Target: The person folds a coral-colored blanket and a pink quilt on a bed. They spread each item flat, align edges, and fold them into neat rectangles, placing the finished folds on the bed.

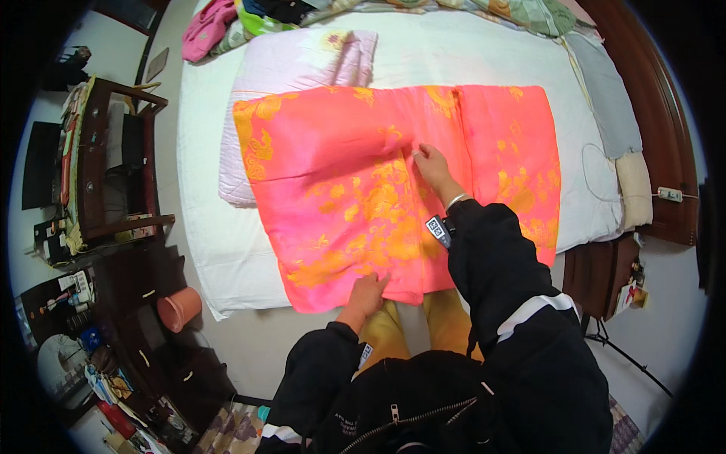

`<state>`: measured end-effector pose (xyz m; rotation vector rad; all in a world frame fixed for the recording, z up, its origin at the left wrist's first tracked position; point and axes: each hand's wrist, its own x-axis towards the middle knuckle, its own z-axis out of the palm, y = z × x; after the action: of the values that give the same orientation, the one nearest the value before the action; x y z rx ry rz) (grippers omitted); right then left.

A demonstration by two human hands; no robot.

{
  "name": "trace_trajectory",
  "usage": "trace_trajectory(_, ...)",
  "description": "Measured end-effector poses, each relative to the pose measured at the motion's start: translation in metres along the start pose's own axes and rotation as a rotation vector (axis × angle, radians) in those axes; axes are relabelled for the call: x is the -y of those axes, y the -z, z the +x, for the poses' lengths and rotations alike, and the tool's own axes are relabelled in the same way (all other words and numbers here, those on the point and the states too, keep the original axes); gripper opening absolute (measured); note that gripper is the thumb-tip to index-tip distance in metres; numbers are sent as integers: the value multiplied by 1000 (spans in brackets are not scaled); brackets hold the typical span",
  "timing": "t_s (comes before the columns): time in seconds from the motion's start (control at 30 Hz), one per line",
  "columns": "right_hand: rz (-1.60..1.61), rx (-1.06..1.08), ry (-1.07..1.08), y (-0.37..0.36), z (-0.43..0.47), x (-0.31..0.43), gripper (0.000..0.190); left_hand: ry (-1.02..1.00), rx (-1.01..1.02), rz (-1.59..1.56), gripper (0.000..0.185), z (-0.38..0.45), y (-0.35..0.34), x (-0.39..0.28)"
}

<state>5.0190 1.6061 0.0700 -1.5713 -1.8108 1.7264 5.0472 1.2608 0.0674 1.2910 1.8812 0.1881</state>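
A pink quilt (351, 198) with golden flower patterns lies partly folded across the bed, its near edge hanging by my legs. My left hand (367, 295) touches that near edge, left of a corner of the folded layer; whether its fingers grip the cloth is unclear. Farther up, my right hand (432, 164) rests at the side edge of the left folded panel, fingertips against the fabric. Whether it pinches the cloth cannot be made out. Under the quilt's upper left part lies a folded pale lilac quilt (300, 62).
A white sheet (476, 48) covers the bed. Bundled bedding (510, 14) lines the far edge, and a grey pillow (604, 93) lies at the right. A pink bin (180, 309) stands on the floor at left, beside dark drawers. A brown bedside cabinet (598, 272) is at right.
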Motion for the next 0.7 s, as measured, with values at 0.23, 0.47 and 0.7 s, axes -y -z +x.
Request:
trace_trajectory(0.23,-1070,-345,55,84,-61,-81,101,3,127,-139,77,8,13,-9)
trace_trajectory(0.47,-851,-257,-208,145,-66,-108,119,-228,-581,344,75,117,134,-16)
trace_trajectory(0.7,-1067,-331,202,151,-48,-93,111,265,-470,236,91,200,212,3)
